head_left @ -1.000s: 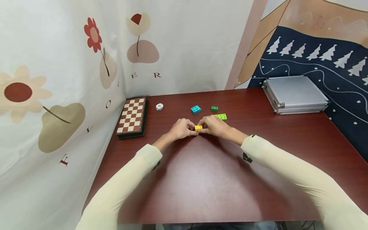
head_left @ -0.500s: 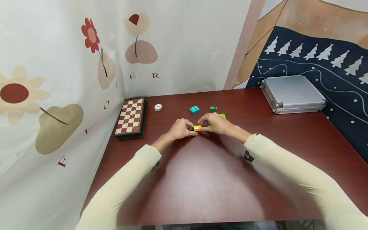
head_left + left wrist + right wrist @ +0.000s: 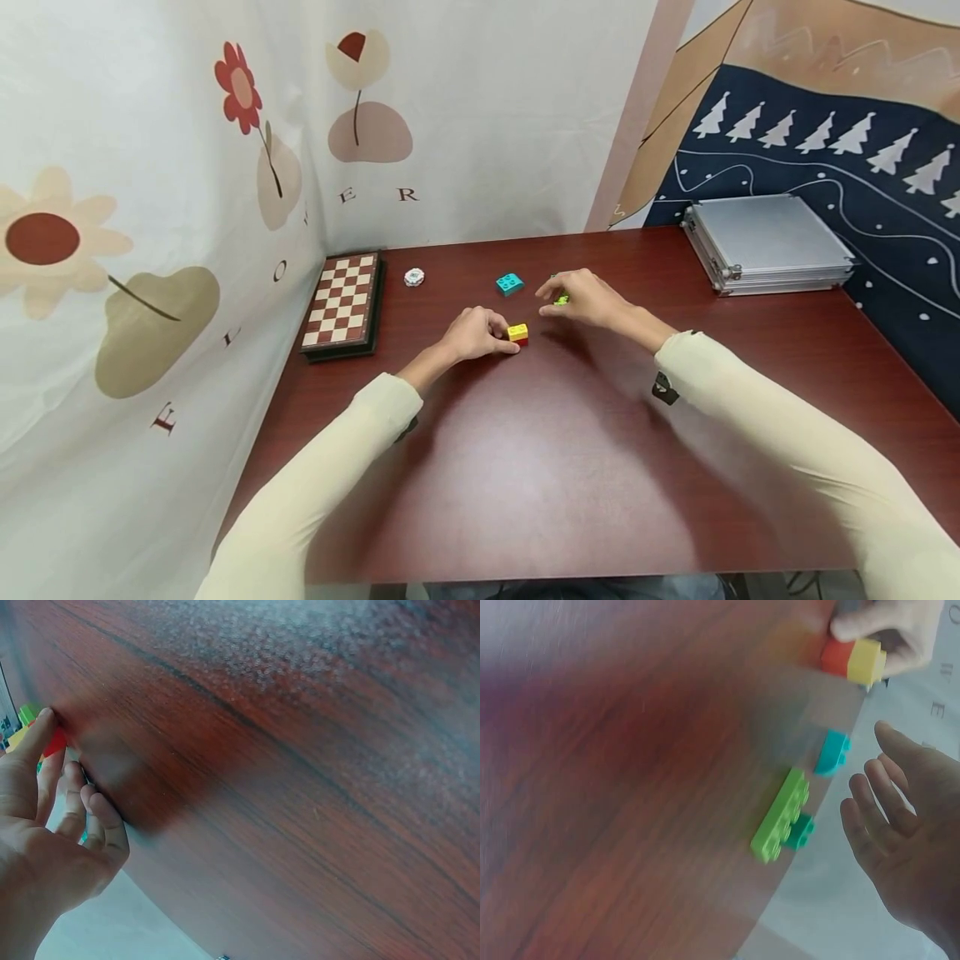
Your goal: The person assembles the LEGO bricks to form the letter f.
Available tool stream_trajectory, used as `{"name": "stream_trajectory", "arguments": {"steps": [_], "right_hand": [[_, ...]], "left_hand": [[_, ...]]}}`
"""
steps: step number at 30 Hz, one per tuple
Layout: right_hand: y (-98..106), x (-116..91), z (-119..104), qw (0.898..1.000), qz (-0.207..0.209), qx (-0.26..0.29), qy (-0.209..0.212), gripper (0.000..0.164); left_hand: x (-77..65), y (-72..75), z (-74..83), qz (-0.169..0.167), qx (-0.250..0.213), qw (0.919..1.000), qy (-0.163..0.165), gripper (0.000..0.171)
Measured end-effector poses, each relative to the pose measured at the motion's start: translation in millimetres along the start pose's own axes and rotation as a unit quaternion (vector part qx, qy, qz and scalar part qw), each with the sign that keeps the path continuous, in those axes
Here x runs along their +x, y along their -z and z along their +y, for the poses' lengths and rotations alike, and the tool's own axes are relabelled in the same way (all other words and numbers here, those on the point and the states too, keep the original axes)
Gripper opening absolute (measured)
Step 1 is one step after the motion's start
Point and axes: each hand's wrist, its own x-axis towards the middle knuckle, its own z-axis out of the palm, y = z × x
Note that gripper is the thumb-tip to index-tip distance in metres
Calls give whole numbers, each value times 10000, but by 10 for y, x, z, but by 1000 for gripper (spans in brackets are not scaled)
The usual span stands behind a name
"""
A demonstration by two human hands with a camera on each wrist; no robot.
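Note:
My left hand pinches a small stack of toy building bricks standing on the table. On top is a yellow brick; below it sits a red brick. My right hand is apart from the stack, fingers relaxed and holding nothing. It hovers near a long lime green brick, mostly hidden behind it in the head view. A small dark green brick lies beside the lime one. Farther back rests a teal brick. In the left wrist view, my fingers partly cover the stack.
A chessboard box lies at the table's left edge. A white round token rests to its right. Stacked silver cases stand at the back right. Printed curtains hang behind and to the left of the brown table.
My right hand has let go of the yellow brick and moved right and back toward the lime green brick. My left hand stays at the stack.

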Motion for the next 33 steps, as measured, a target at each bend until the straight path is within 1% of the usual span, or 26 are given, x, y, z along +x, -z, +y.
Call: {"name": "stream_trajectory", "arguments": {"steps": [5, 7, 9, 12, 15, 18, 22, 26, 29, 33], "right_hand": [[104, 6, 154, 9997, 150, -71, -179, 29], [125, 0, 220, 9995, 167, -113, -252, 29], [143, -16, 279, 9991, 158, -123, -374, 30], [157, -50, 370, 9985, 98, -109, -528, 31], [164, -86, 458, 9982, 25, -87, -598, 31], [159, -111, 525, 9980, -98, -40, -629, 32], [125, -131, 571, 9974, -294, 19, -662, 35], [79, -143, 593, 9970, -405, -102, -645, 38], [58, -148, 603, 9973, -404, -232, -575, 39], [42, -142, 598, 9977, -338, -340, -471, 39]], "left_hand": [[8, 0, 0, -61, 167, 9998, 37, 35], [8, 12, -3, -117, 111, 9999, 30, 40], [8, 35, -6, -201, -31, 9998, -24, 45], [8, 68, -22, -364, -386, 9985, -163, 53], [13, 93, -40, -580, -680, 9954, -335, 57], [17, 103, -54, -754, -867, 9922, -475, 60], [17, 111, -63, -873, -992, 9893, -610, 59], [24, 118, -61, -911, -1082, 9877, -660, 52], [34, 116, -61, -869, -1109, 9879, -648, 46], [47, 103, -65, -676, -1029, 9905, -619, 43]]}}
